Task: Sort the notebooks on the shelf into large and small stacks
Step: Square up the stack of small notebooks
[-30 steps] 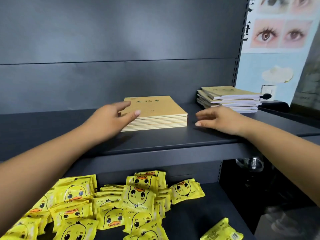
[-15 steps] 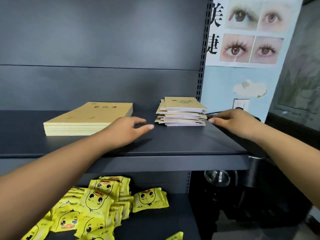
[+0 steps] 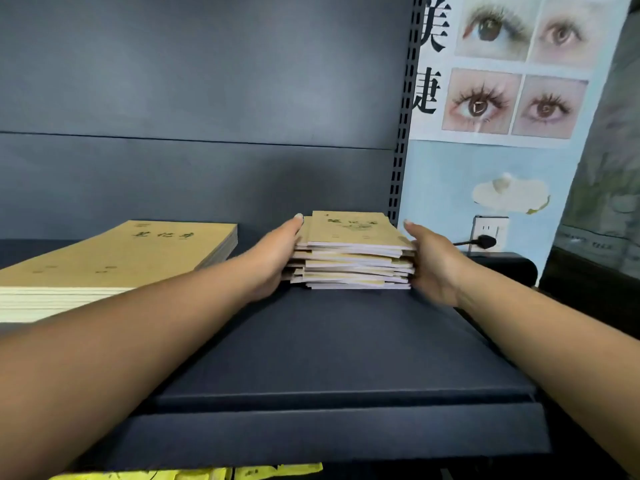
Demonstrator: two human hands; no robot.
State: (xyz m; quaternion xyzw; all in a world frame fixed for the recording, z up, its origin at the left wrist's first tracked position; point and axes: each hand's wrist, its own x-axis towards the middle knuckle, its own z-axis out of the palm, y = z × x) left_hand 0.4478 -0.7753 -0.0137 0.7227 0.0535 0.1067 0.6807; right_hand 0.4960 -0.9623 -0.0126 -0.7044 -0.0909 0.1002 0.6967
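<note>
A neat stack of large tan notebooks (image 3: pixel 114 258) lies on the left of the dark shelf (image 3: pixel 329 344). To its right, near the shelf's upright, sits an uneven stack of small tan notebooks (image 3: pixel 353 251) with edges sticking out. My left hand (image 3: pixel 277 258) presses flat against the small stack's left side, fingers straight. On the stack's right side my right hand (image 3: pixel 429 258) lies flat in the same way. The small stack is squeezed between both palms and rests on the shelf.
A perforated shelf upright (image 3: pixel 401 133) stands just right of the small stack. Beyond it, a wall poster (image 3: pixel 502 71), a wall socket with a black plug (image 3: pixel 485 237) and a dark box (image 3: pixel 502 271). Yellow snack packets (image 3: pixel 242 472) peek from the shelf below.
The view has swung right and closer. Both hands left the large stack and the bare shelf and now clamp the two sides of the small stack.
</note>
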